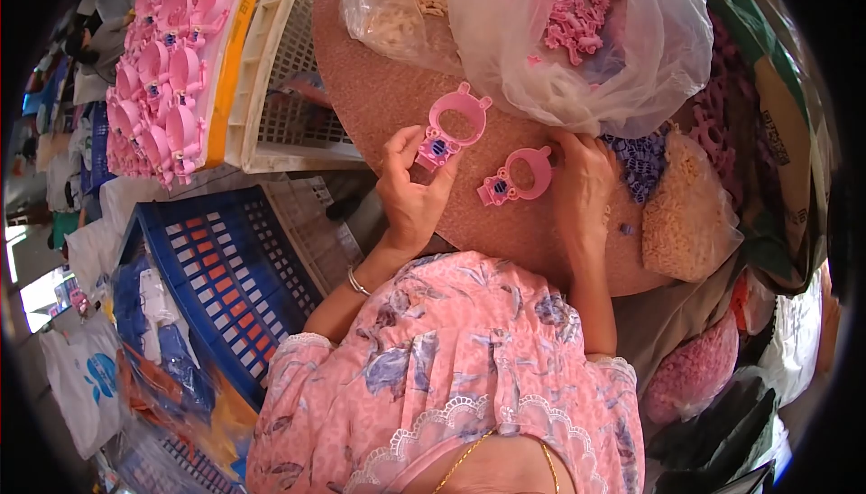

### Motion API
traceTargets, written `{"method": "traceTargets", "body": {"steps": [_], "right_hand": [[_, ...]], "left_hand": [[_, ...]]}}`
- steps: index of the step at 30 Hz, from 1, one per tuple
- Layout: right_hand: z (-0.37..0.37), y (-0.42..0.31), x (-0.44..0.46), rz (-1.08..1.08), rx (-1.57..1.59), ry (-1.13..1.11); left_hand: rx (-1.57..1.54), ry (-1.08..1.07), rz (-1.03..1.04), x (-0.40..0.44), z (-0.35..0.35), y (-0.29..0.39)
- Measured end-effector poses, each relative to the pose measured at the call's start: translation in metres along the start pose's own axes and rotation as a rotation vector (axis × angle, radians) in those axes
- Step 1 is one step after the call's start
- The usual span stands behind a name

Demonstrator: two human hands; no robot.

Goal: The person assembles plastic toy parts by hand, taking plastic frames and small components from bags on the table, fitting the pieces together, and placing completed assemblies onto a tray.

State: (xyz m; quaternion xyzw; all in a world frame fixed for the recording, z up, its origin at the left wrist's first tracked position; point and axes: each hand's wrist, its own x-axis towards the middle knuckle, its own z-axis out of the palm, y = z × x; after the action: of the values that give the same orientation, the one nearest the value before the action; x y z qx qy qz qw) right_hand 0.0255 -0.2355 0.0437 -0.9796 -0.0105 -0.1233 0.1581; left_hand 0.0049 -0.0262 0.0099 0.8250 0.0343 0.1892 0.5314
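Note:
My left hand [410,189] is closed on a pink plastic ring piece [459,116], which has two small ears on top and a dark blue part set in its base. It is held tilted above the round table. A second pink ring piece [525,175] of the same kind lies on the table between my hands. Beside it, my right hand [585,178] rests by the edge of a clear plastic bag [505,61], its fingers curled together. What those fingers hold, if anything, is hidden. Small purple parts [639,165] lie just right of that hand.
The clear bag holds small pink parts [577,20]. Bags of beige parts [690,210] stand at the right and at the back [397,7]. Many finished-looking pink ring pieces [167,70] fill a tray at left, by a white crate [257,133]. A blue basket [221,268] sits lower left.

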Motion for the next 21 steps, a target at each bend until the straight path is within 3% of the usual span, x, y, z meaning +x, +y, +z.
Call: {"method": "traceTargets", "body": {"steps": [7,16,19,21], "right_hand": [[-0.004,0.002,-0.005,-0.033,0.121,-0.003],[-0.009,0.004,-0.007,-0.085,0.024,-0.081],[-0.013,-0.001,-0.007,0.025,0.071,-0.018],[-0.022,-0.006,-0.008,0.124,0.262,-0.007]], "left_hand": [[-0.027,0.018,0.084,-0.002,0.003,-0.005],[-0.008,-0.043,0.15,-0.006,0.003,-0.002],[0.023,-0.042,0.203,-0.007,0.003,-0.001],[0.021,-0.028,0.217,-0.008,0.003,-0.001]]}}
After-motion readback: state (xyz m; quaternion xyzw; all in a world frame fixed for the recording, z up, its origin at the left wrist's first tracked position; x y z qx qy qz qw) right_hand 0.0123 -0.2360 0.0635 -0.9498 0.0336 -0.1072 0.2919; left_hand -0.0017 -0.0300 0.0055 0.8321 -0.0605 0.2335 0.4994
